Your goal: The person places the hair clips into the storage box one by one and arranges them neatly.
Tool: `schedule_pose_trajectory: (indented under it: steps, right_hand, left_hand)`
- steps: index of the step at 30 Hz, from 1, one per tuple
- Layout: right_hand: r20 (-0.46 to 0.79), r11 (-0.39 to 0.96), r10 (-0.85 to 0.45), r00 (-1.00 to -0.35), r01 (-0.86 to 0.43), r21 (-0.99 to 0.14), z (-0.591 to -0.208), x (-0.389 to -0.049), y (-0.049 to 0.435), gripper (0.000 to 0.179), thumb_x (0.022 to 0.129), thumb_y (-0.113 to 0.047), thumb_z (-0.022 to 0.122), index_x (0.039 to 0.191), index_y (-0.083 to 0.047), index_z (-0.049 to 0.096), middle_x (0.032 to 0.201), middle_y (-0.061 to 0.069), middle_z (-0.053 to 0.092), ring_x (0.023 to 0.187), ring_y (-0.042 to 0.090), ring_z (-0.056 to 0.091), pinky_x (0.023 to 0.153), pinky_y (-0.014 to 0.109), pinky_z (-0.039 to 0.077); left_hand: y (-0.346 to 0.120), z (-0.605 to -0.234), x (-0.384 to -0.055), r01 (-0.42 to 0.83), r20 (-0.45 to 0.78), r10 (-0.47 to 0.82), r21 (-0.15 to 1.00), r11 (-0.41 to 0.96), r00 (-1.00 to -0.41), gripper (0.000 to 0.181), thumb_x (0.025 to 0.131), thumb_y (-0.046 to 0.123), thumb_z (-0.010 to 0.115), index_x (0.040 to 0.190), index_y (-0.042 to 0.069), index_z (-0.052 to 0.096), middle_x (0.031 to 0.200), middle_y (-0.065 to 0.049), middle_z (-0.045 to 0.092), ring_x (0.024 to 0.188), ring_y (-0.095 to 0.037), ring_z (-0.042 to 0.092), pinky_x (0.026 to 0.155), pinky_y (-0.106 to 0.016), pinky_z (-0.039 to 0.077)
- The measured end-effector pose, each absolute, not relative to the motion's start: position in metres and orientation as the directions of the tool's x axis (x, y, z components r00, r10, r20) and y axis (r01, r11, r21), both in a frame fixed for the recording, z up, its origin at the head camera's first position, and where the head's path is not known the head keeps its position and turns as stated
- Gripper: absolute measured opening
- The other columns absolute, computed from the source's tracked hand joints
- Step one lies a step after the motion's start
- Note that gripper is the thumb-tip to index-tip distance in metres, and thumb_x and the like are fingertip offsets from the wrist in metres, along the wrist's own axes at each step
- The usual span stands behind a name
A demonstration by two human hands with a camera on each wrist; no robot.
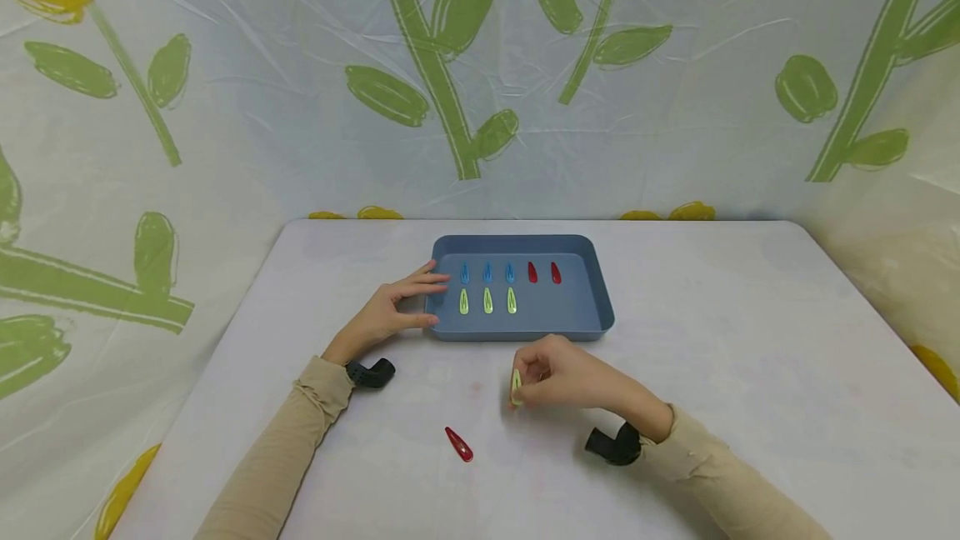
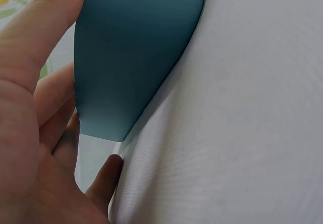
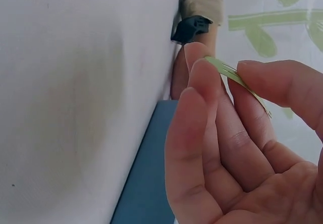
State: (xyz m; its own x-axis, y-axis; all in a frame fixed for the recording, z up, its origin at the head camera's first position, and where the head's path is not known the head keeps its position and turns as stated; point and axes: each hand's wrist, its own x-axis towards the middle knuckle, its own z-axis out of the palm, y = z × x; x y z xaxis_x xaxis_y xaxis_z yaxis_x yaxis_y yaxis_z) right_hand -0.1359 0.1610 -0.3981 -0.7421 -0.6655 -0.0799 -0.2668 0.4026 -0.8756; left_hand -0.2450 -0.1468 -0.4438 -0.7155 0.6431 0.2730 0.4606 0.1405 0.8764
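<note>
My right hand [image 1: 562,377] pinches a light green snap hair clip [image 1: 516,387] between thumb and fingers, above the table in front of the tray. The right wrist view shows that green clip [image 3: 227,71] edge-on by the fingertips. My left hand [image 1: 386,315] touches the left end of the blue-grey tray [image 1: 525,336], its fingers extended and spread along the rim; the tray's outer wall [image 2: 136,52] fills much of the left wrist view. Inside lie three blue clips [image 1: 487,273] and two red clips [image 1: 532,272] in the back row, and three green clips [image 1: 487,301] in front.
One red hair clip [image 1: 459,445] lies on the white table [image 1: 390,457] nearer the front, between my forearms. A black wrist camera [image 1: 617,444] sticks out from each wrist. Behind the table hangs a flower-patterned curtain [image 1: 300,107].
</note>
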Motion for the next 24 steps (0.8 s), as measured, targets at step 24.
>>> schedule_pose_trajectory:
  steps: [24]
  right_hand:
    - [-0.078, 0.299, -0.595, -0.800, -0.130, -0.945, -0.3906, -0.1409, 0.1686, 0.008, 0.091, -0.010, 0.071, 0.088, -0.003, 0.072, 0.084, 0.023, 0.072, 0.070, 0.043, 0.065, 0.067, 0.042, 0.058]
  left_hand:
    - [-0.1473, -0.4465, -0.2460, 0.461, 0.274, 0.639, 0.876, 0.143, -0.719, 0.054, 0.085, 0.001, 0.077, 0.134, -0.008, 0.058, 0.150, -0.017, 0.045, 0.151, -0.030, 0.013, 0.119, -0.054, 0.016]
